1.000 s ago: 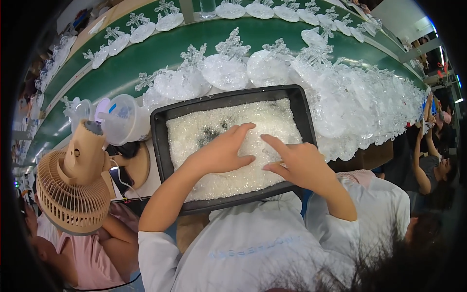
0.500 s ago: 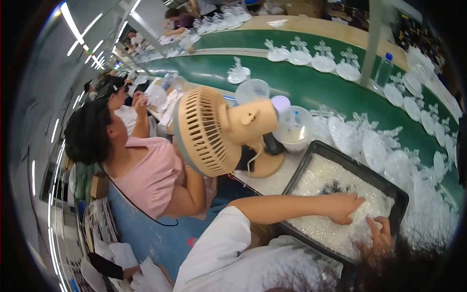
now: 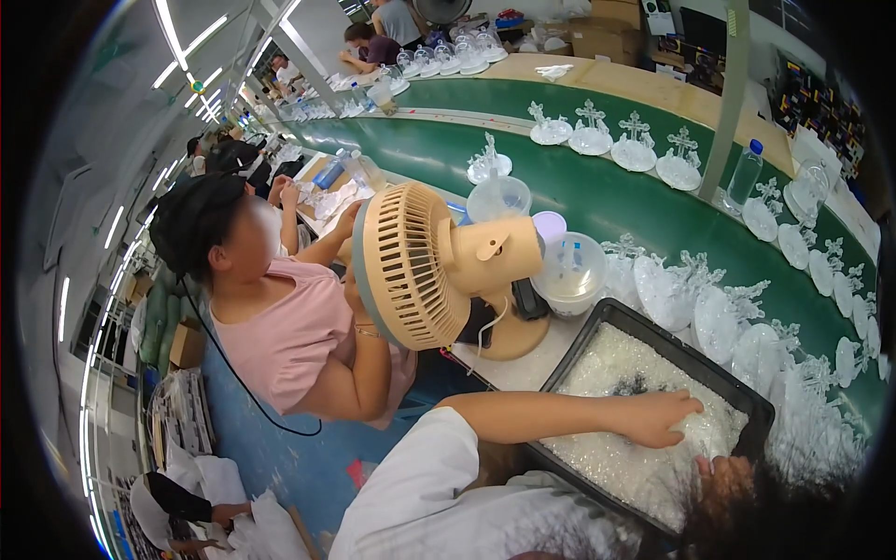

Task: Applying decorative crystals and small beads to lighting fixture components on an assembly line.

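Note:
My left hand (image 3: 656, 419) reaches across a black tray (image 3: 686, 338) filled with glittering, clear-white granules (image 3: 611, 364). Its fingers are bent and drawn together just over the granules; whatever they hold, if anything, is too small to name. At the tray's near right side is my right hand (image 3: 724, 482), its fingers curled close together above the granules. Dark hair covers its lower part, and any object in it is hidden. A dark patch (image 3: 631, 384) shows through the granules beyond my left wrist.
A beige fan (image 3: 420, 266) stands left of the tray, beside clear plastic tubs (image 3: 571, 280). Crowded white discs with clear ornaments (image 3: 714, 308) line the tray's right side. More cross-topped pieces (image 3: 635, 149) stand along the green belt (image 3: 597, 201). A person in pink (image 3: 289, 336) sits at left.
The whole view has shifted, so the background sits lower and further right. My right hand's fingers, spread before, are now drawn together. My left hand stays over the granules.

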Motion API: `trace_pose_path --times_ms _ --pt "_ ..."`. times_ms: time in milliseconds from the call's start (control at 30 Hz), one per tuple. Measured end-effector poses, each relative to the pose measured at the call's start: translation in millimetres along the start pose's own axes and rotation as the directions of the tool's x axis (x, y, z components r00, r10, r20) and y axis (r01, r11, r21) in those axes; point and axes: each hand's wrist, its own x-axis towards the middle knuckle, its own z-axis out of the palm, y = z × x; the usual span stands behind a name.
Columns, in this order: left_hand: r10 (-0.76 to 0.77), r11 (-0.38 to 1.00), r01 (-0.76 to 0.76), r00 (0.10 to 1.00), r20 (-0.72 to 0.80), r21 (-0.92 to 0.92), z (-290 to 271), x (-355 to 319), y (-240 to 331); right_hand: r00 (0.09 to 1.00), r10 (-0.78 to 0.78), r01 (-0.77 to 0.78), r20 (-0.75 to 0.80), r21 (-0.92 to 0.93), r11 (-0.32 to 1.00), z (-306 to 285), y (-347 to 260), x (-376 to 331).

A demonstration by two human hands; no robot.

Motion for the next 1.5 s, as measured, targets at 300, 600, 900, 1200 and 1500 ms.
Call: trace_pose_path --times_ms 300,600,900,1200,1500 --pt "-0.274 0.898 0.298 0.954 0.119 -0.322 -15 10 13 0.999 -0.027 0.027 0.018 -0.002 1.0 -20 -12 -21" --pt "-0.106 0.839 0.021 0.986 -0.126 -0.544 -15 8 23 0.98 0.101 -0.1 -0.174 0.014 0.995 -15 -29 -39" --pt "0.184 0.917 -0.125 0.975 0.123 -0.379 -34 5 22 0.897 0.271 -0.226 -0.349 0.164 0.96 16 -31 -24" --pt "0.38 0.892 -0.33 0.918 0.115 -0.309 -35 7 24 0.902 0.192 -0.148 -0.385 0.141 0.979 -6 -41 -19" --pt "0.262 0.373 -0.332 0.933 0.245 0.866 -7 -3 41 0.832 0.176 -0.136 -0.527 0.115 0.984 -2 -40 -16"
